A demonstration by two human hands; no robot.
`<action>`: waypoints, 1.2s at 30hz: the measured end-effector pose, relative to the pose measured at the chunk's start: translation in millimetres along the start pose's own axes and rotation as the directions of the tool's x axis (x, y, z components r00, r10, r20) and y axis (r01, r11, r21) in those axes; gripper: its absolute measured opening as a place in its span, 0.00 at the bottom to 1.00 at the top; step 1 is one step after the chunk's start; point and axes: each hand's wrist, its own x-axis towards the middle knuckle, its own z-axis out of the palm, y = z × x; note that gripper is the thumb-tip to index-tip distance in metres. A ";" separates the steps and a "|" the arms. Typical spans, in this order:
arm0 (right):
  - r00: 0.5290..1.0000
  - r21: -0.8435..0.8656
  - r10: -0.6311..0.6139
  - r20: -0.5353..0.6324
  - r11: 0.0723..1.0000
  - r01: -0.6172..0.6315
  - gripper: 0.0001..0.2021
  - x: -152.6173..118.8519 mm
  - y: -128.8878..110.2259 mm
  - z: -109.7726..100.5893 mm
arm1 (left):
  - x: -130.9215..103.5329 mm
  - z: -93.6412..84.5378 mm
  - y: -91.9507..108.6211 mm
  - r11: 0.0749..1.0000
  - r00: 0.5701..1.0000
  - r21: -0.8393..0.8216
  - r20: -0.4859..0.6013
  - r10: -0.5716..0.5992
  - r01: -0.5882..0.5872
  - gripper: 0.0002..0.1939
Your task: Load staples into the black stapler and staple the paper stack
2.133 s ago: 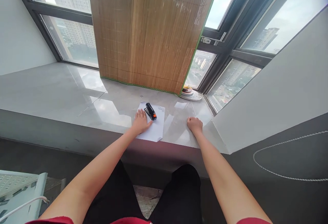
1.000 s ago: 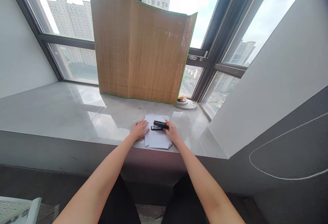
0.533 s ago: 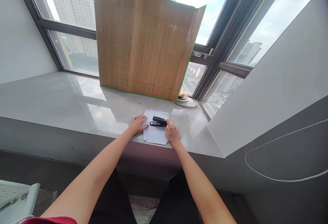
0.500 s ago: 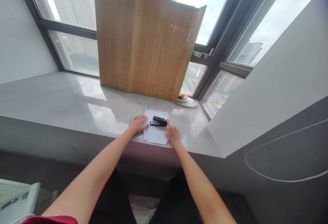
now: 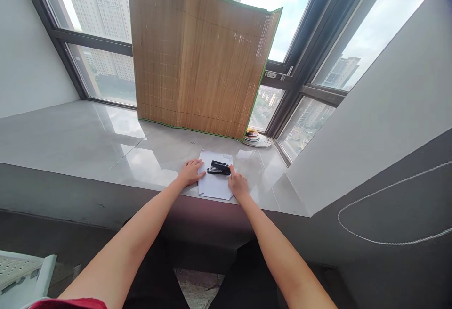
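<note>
Left hand (image 5: 189, 172) lying open, touching paper (image 5: 215, 187) near windowsill's (image 5: 88, 149) front edge — right hand (image 5: 239, 185) curling, fingertip touching stapler (image 5: 219, 167), hold unclear.

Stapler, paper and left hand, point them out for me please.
Stapler (image 5: 219, 167): head view, middle of its black body.
Paper (image 5: 214, 187): head view, bare lower part.
Left hand (image 5: 189, 172): head view, back of the hand.

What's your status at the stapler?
Right hand at stapler's rear end. Left hand open at paper's left edge. Stapler on paper; nothing between hands and stapler.
</note>
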 end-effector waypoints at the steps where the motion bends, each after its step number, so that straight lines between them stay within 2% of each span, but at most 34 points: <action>1: 1.000 -0.002 0.008 0.002 1.000 -0.008 0.32 -0.2 -0.3 -0.5 | 0.1 0.4 -0.5 1.000 1.000 -0.013 -0.004 0.002 -0.002 0.30; 6: 1.000 -0.017 0.023 -0.001 1.000 -0.023 0.32 0.1 -0.3 -0.6 | 1.0 2.7 -3.4 0.996 0.999 -0.088 -0.036 -0.015 0.012 0.36; 14: 0.998 -0.040 -0.006 -0.058 0.999 0.004 0.32 2.6 1.4 5.3 | 1.5 3.5 -3.3 0.988 0.997 -0.149 -0.066 -0.039 0.028 0.33; 17: 0.997 -0.007 -0.001 -0.075 1.000 0.001 0.31 1.7 1.8 7.5 | 1.3 3.9 -3.6 0.987 0.996 -0.161 -0.075 -0.040 0.027 0.33; 19: 0.991 0.043 -0.016 -0.133 0.999 0.022 0.30 0.8 4.1 10.2 | 1.1 4.4 -4.6 0.986 0.996 -0.166 -0.077 -0.038 0.025 0.33; 21: 0.962 0.103 -0.070 -0.266 0.990 0.101 0.29 1.4 8.4 13.9 | 0.5 4.5 -5.9 0.984 0.996 -0.178 -0.081 -0.031 0.016 0.33; 24: 0.860 0.186 -0.182 -0.477 0.936 0.300 0.27 10.5 14.1 18.5 | -0.5 4.5 -7.8 0.978 0.996 -0.207 -0.089 -0.013 -0.006 0.33; 26: 0.826 0.276 -0.225 -0.517 0.870 0.409 0.26 23.4 13.3 18.5 | -0.9 4.6 -8.6 0.977 0.995 -0.210 -0.097 -0.003 -0.018 0.33; 29: 0.872 0.448 -0.297 -0.389 0.766 0.461 0.28 47.7 3.7 13.1 | -0.8 5.9 -9.0 0.982 0.994 -0.187 -0.109 0.003 -0.024 0.33; 32: 0.911 0.516 -0.359 -0.203 0.751 0.411 0.23 65.8 -7.7 6.3 | -0.4 7.8 -8.9 0.984 0.994 -0.177 -0.111 0.002 -0.021 0.34; 34: 0.929 0.506 -0.332 -0.166 0.779 0.369 0.16 69.4 -11.5 4.0 | -1.2 8.0 -8.8 0.981 0.994 -0.191 -0.113 0.002 -0.024 0.34; 36: 0.938 0.501 -0.284 -0.198 0.793 0.346 0.13 66.7 -11.6 4.0 | -3.2 6.1 -7.8 0.972 0.993 -0.233 -0.115 0.003 -0.030 0.33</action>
